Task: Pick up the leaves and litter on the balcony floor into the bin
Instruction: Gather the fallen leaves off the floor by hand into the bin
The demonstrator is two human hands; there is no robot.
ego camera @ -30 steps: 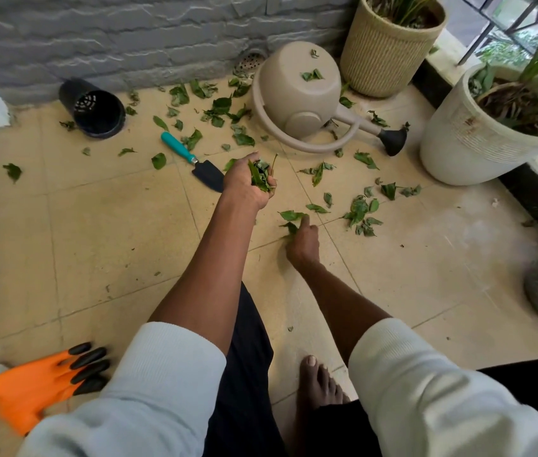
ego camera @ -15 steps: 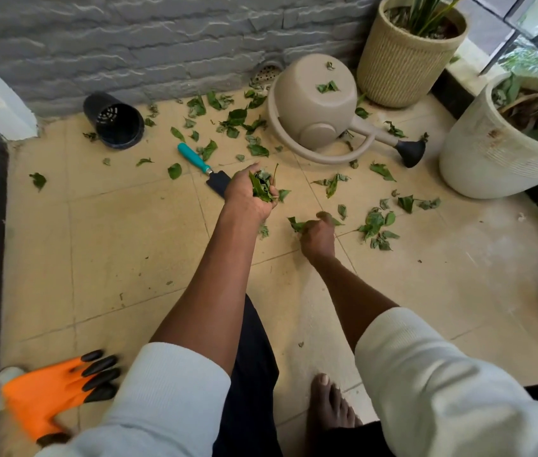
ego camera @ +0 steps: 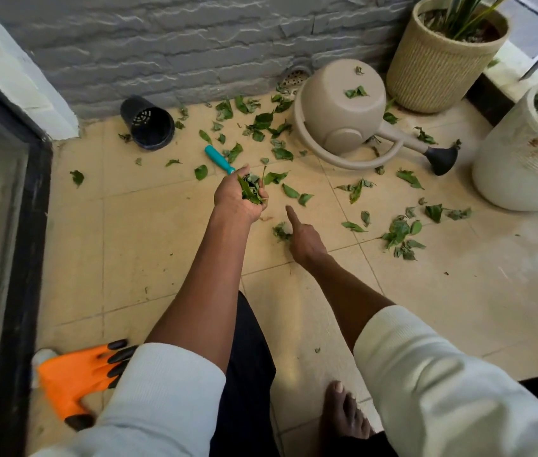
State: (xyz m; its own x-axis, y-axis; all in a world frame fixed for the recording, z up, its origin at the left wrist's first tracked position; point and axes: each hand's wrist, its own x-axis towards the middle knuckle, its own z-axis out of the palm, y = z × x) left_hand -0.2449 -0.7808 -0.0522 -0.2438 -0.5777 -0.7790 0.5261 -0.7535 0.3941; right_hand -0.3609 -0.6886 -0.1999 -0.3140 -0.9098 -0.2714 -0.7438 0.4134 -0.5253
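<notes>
Green leaves lie scattered over the beige floor tiles point(ego camera: 149, 245), with a thick cluster point(ego camera: 399, 232) at the right and more point(ego camera: 261, 122) near the grey wall. My left hand point(ego camera: 239, 199) is raised palm up and grips a bunch of gathered leaves point(ego camera: 249, 191). My right hand point(ego camera: 302, 237) is low over the floor, its forefinger straight and pointing ahead. A small clump of leaves point(ego camera: 281, 230) sits at its thumb side and looks pinched there. Two loose leaves point(ego camera: 295, 194) lie just ahead of that finger. No bin shows.
A beige watering can point(ego camera: 340, 107) lies on its side, a teal-handled trowel point(ego camera: 220, 159) beyond my left hand, a black pot point(ego camera: 147, 123) tipped over by the wall. Two planters point(ego camera: 436, 67) point(ego camera: 518, 166) stand right. An orange glove point(ego camera: 73, 377) and dark door frame point(ego camera: 20, 258) are left.
My right hand has lifted off the floor with a small clump and straightened its forefinger. My left hand keeps its bunch. The view has shifted left and back.
</notes>
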